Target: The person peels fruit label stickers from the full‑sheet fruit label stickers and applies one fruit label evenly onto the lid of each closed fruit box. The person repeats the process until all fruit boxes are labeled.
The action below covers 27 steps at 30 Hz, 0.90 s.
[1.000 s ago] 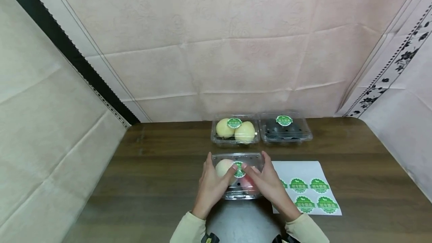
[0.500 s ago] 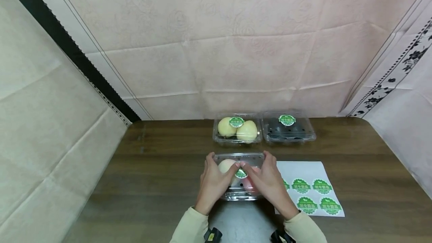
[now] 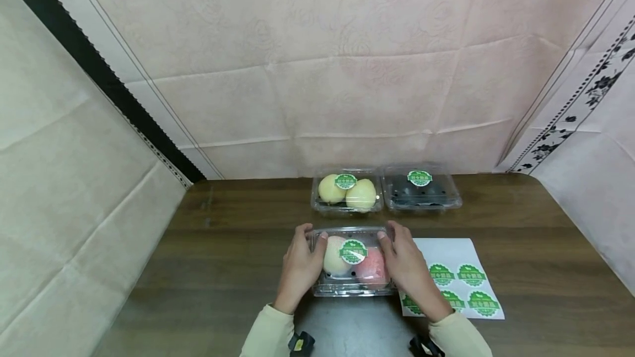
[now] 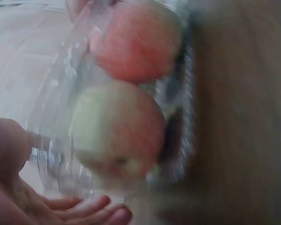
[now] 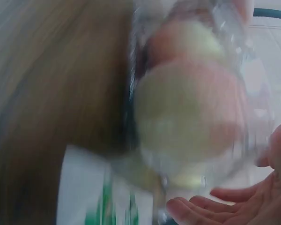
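Note:
A clear plastic clamshell box (image 3: 353, 285) holds two round red-and-pale fruits (image 4: 117, 131), one of which shows a dimple at its end in the left wrist view. A round green-and-white sticker (image 3: 353, 251) lies on its lid. At the box's left end is my left hand (image 3: 301, 263), thumb along the lid edge and fingers extended by the far corner. My right hand (image 3: 408, 260) flanks the other end, its thumb near the lid edge. Both wrist views are blurred, and the fingers (image 5: 215, 206) there look straight and loose beside the box.
Behind stand a clear box (image 3: 347, 207) with two pale yellow fruits and another clear box (image 3: 421, 203) with dark contents, both bearing stickers. A white sheet (image 3: 446, 249) of green stickers lies right, partly under my right forearm. A light cloth wall (image 3: 322, 98) rises behind the table.
My thumbs have come off the sticker at the lid's middle, and both hands have moved apart to the box's ends. The sticker now shows whole and flat on the lid.

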{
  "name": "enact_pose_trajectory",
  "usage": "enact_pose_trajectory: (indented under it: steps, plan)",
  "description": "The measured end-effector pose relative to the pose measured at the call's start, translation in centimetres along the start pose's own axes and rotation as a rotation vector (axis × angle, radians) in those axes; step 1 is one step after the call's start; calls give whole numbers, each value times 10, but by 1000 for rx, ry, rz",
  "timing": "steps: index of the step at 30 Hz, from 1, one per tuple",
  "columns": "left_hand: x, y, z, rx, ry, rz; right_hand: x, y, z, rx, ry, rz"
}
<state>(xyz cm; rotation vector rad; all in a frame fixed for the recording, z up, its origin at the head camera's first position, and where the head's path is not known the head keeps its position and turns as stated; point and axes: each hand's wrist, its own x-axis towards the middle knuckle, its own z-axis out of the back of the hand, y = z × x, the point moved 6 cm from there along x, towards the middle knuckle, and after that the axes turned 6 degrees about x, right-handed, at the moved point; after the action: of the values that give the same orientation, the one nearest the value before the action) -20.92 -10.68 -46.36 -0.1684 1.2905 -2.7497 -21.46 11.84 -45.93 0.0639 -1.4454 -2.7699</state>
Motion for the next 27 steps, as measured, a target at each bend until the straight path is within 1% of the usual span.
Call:
enact_pose_trajectory:
  steps: [2,3,5,6,9,12,14,15,17,19,24,27]
  plan:
    - [-4,0,2,31,22,-65,-5,-2,7,-42,-7,51]
    - [-7,-2,4,57,26,-110,-9,-2,11,-68,-12,88]
    - [-14,-7,8,150,29,-207,-18,0,15,-138,-14,179]
    - [-19,-10,10,203,30,-271,-22,2,16,-178,-6,228]
    - [-36,-19,16,398,49,-476,-40,7,15,-341,20,408]
    - [-54,-23,16,624,80,-682,-57,9,10,-497,47,559]
    - [-65,-22,14,752,97,-790,-67,9,7,-577,54,652]
    - [-69,-21,12,806,100,-831,-71,9,5,-612,57,683]
    - [-75,-20,8,878,108,-881,-76,11,1,-656,57,733]
    - [-78,-20,3,916,110,-909,-78,13,-2,-693,49,763]
    - [-79,-26,-11,957,107,-947,-76,18,-11,-708,56,765]
    - [-78,-29,-18,965,128,-951,-73,21,-16,-713,68,768]
